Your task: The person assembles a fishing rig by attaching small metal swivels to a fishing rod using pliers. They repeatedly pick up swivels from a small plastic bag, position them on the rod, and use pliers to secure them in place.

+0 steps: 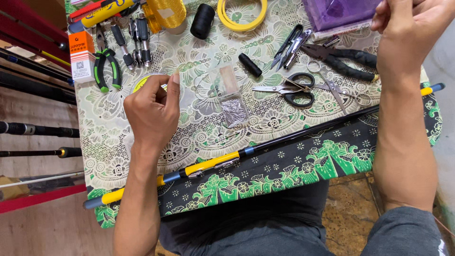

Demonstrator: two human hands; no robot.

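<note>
left hand (152, 108): fingers curled shut, pinching something thin, can't tell what, just over a yellow disc (141, 83) near the table's (118, 156) left edge
right hand (410, 26): up at the far right corner, fingers closed, grip unclear
rod (246, 151): black and yellow, lying along the near edge
scissors (289, 88): middle right

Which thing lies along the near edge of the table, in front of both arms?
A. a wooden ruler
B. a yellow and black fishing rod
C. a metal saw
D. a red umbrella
B: the yellow and black fishing rod stretches slantwise across the patterned tablecloth, between the left hand and right hand.
</note>
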